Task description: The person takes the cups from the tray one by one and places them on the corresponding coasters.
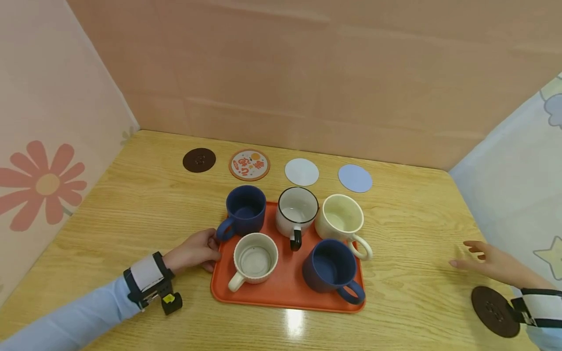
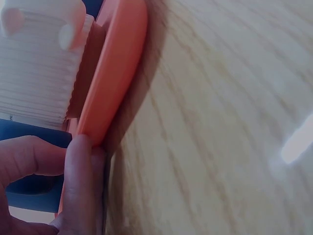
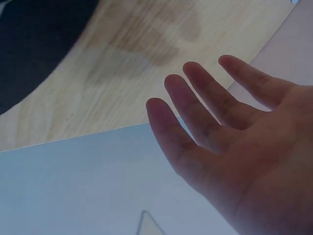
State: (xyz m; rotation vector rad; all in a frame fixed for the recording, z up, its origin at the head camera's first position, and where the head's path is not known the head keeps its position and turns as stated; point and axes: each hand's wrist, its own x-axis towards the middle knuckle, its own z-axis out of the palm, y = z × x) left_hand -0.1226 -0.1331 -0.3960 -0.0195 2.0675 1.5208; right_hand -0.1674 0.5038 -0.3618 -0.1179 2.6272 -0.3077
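Note:
An orange-red tray [image 1: 287, 287] lies on the wooden table with several mugs on it. My left hand [image 1: 195, 251] pinches the tray's left rim, close by the handle of a navy mug [image 1: 247, 209]. Nearest to that hand on the tray's front left is a ribbed off-white mug [image 1: 255, 258]. A white mug with black rim and handle [image 1: 298, 212], a cream mug [image 1: 340, 219] and a second navy mug [image 1: 330, 268] stand farther right. Away at the table's right, my right hand [image 1: 496, 263] is raised with fingers spread, holding nothing, as the right wrist view confirms.
Along the back of the table lie a dark brown coaster [image 1: 199, 160], a patterned orange coaster [image 1: 249, 165], a white coaster [image 1: 301, 172] and a light blue coaster [image 1: 354, 178]. Another brown coaster [image 1: 495, 312] sits by the right wrist. Covered walls enclose three sides.

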